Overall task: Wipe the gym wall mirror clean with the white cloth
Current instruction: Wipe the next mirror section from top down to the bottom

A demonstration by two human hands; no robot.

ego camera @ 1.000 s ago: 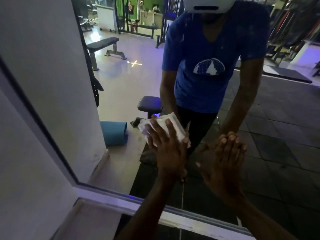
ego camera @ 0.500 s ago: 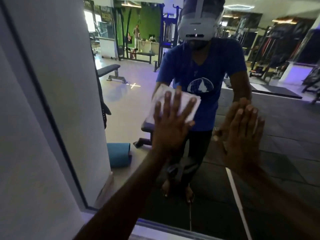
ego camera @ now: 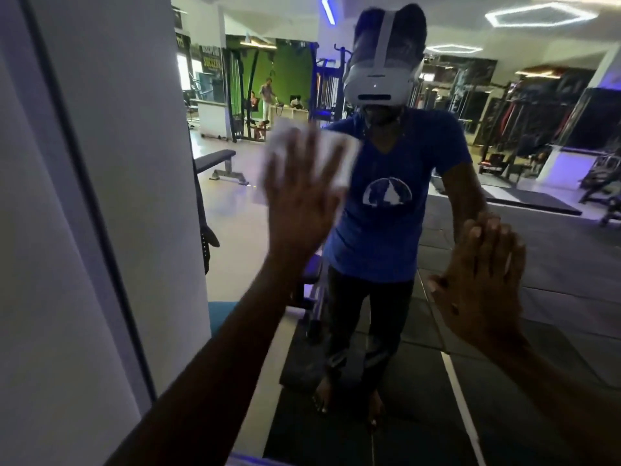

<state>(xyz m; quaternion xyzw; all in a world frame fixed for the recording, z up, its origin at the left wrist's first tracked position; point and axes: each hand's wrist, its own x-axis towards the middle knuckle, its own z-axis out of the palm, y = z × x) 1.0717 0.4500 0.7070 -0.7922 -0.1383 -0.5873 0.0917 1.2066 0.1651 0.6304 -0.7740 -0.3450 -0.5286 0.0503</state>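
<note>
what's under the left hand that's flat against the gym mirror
Under the left hand lies a folded white cloth, pressed by straight fingers against the large wall mirror. The glass beneath the cloth is covered, so its cleanliness cannot be seen.

The mirror (ego camera: 554, 264) stands straight ahead, with the wall (ego camera: 50, 230) running along its left edge. The left hand (ego camera: 299, 200) lies flat on the cloth (ego camera: 336, 156), pressing it against the mirror's upper middle. The right hand (ego camera: 480, 290) lies flat on the mirror too, lower than the cloth and well to its right.
</note>
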